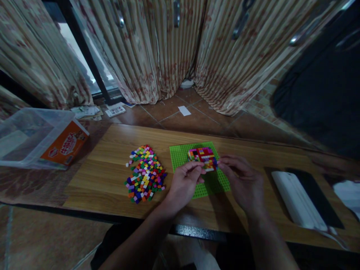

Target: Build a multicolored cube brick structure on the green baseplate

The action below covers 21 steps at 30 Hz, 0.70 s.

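A block build of small multicoloured toy bricks (203, 155), largely red, pink and purple, sits on a green studded baseplate (182, 152) on the table. My left hand (185, 180) is at the build's near left side, thumb and index finger drawn together in a pinch; whatever is between them is too small to make out. At the build's right edge, my right hand (243, 178) has its thumb and fingertips closed together, and I cannot tell what they hold. Left of the baseplate lies a loose pile of small coloured bricks (146, 174).
A clear plastic bin (36, 116) with an orange label stands at the left. On the table's right side lie a white device with a cable (298, 198) and a dark flat slab (317, 195). Curtains (157, 52) hang beyond the table, with papers (115, 110) on the floor.
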Tool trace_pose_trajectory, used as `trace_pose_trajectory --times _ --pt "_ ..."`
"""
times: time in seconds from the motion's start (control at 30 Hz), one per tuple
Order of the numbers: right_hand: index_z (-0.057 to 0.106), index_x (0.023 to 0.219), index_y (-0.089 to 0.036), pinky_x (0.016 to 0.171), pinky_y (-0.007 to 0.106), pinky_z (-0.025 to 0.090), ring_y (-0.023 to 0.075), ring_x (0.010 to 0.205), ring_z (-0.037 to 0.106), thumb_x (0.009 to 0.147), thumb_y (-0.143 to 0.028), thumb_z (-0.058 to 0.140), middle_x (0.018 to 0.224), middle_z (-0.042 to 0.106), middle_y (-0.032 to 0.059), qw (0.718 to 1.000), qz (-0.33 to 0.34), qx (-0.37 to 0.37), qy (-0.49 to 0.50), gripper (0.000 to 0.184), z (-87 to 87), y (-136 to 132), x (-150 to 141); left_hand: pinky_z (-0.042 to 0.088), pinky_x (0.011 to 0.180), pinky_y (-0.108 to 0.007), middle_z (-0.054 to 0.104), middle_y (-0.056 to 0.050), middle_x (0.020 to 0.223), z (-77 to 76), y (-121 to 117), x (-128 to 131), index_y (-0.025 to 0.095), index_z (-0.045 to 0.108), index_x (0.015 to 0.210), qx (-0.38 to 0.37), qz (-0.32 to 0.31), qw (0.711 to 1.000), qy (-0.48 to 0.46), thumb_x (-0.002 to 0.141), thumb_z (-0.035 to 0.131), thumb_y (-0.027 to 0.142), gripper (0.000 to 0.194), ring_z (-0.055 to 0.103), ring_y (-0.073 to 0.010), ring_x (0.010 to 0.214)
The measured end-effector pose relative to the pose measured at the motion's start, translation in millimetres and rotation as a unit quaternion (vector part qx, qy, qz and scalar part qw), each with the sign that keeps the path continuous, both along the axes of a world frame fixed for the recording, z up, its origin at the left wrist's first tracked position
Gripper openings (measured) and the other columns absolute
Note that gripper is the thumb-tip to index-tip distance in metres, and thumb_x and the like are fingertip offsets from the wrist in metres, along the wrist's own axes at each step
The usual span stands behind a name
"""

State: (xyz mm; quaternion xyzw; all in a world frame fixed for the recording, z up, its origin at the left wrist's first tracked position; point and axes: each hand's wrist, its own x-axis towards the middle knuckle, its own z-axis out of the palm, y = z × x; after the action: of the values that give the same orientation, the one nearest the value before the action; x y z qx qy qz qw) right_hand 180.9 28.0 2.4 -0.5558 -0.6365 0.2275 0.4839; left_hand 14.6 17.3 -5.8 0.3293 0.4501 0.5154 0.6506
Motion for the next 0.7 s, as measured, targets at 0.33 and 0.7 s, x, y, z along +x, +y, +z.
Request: trace_pose_trajectory --times 0.33,0.7 --pt "0.076 0.084 -0.025 0.086 0.041 0.053 0.0230 0.103 0.064 0.080 -0.044 0.069 0.114 0.065 0.0074 0.998 -0.004 -0.059 -0.032 0.020 -9.0 5 15 0.044 0.058 -0.022 0.066 -0.001 0.072 0.7 4 -1 0.015 0.071 0.086 -0.008 0.033 0.999 0.022 0.077 0.065 0.018 0.012 0.055 -0.0081 0.057" --pt "0.075 0.083 -0.024 0.089 0.044 0.053 0.0233 0.101 0.064 0.081 -0.046 0.066 0.117 0.064 0.0087 0.995 -0.003 -0.075 -0.060 0.024 -19.2 10 8 0.044 0.058 -0.023 0.065 -0.001 0.070 0.9 3 -2 0.016 0.071 0.086 -0.008 0.025 0.999 0.041 0.077 0.064 0.018 0.011 0.055 -0.0091 0.058"
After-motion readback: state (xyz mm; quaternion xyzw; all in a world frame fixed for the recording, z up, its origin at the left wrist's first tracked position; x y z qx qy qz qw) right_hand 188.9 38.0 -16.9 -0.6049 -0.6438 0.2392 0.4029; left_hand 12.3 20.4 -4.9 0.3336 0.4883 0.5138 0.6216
